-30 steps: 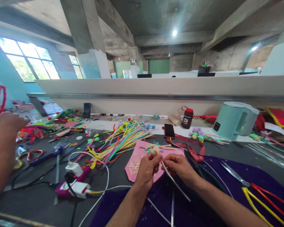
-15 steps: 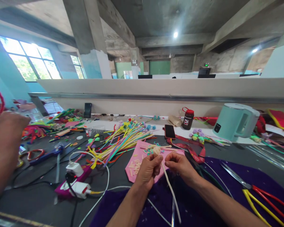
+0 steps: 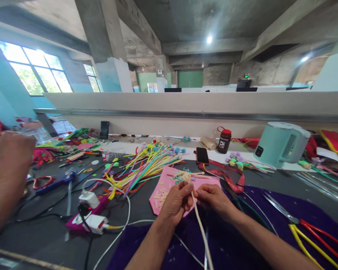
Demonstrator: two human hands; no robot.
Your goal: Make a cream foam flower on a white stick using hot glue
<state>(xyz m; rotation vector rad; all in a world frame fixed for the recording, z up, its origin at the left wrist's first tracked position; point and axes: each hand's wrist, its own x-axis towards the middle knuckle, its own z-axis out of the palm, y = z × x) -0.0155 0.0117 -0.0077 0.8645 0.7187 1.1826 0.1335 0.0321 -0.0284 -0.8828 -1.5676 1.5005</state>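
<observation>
Right hand (image 3: 213, 198) is back in, two-handed again, grip unclear; left hand (image 3: 177, 198) pinches cream stem (image 3: 198, 219) by near edge of pink mat (image 3: 164, 176).

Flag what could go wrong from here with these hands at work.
The long cream strip hangs below the left hand, so its lower part could snag or bend. Small cream pieces lie scattered on the pink sheet beside that hand, so a brush might disperse them. The right forearm could perhaps knock the scissors lying to its right.
</observation>
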